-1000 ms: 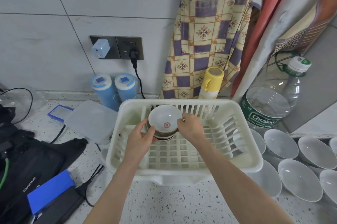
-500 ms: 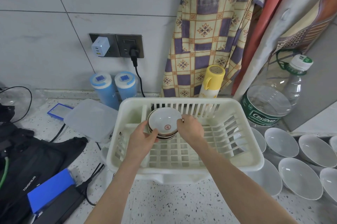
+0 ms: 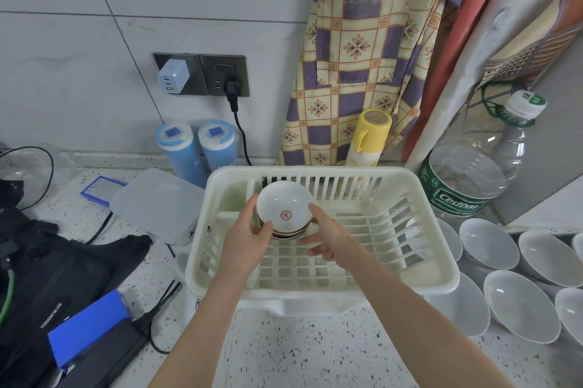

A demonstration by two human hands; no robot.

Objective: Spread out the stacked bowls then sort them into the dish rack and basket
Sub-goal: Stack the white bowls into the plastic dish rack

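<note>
Inside the dish rack point(image 3: 321, 285), your room is the bare grid right of the stacked bowls point(image 3: 284, 212). White bowls point(image 3: 520, 305) crowd the tabletop point(image 3: 299, 349) right of the rack; a lidded container point(image 3: 157, 204) sits left.

The dish rack point(image 3: 321, 285) is cream plastic, smooth with a dull sheen. The stacked bowls point(image 3: 284, 210) inside it look like glazed, glossy ceramic, as do the white bowls point(image 3: 520, 305) at four o'clock. The tabletop point(image 3: 299, 353) is speckled, polished stone. At one o'clock hangs a matt checked cloth point(image 3: 356, 50); the water bottle point(image 3: 467, 179) is clear plastic.
</note>
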